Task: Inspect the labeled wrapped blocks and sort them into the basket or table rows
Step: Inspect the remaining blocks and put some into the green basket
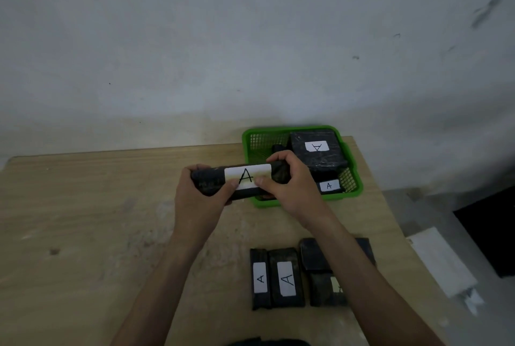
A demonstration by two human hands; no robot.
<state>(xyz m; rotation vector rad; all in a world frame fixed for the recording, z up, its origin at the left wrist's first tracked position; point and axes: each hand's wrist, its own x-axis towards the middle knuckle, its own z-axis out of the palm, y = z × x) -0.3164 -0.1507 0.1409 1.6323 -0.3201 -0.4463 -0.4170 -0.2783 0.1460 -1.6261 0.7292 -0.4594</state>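
Both hands hold one long black wrapped block (211, 178) above the table, its white label marked "A" facing me. My left hand (199, 195) grips its left end and my right hand (289, 181) grips its right end, both thumbs on the label's lower edge. Just behind it stands the green basket (355, 178), holding a large black block labeled "A" (317, 150) and a smaller labeled one (330, 186) at its front. Near me, a row of black blocks lies on the table: two with "A" labels (260, 278) (287, 278), and more partly hidden under my right forearm (323, 290).
The wooden table (83, 220) reaches a pale wall at the back. Its right edge runs close beside the basket and the row of blocks. On the floor to the right lie a white sheet (440, 259) and a dark object (493, 234).
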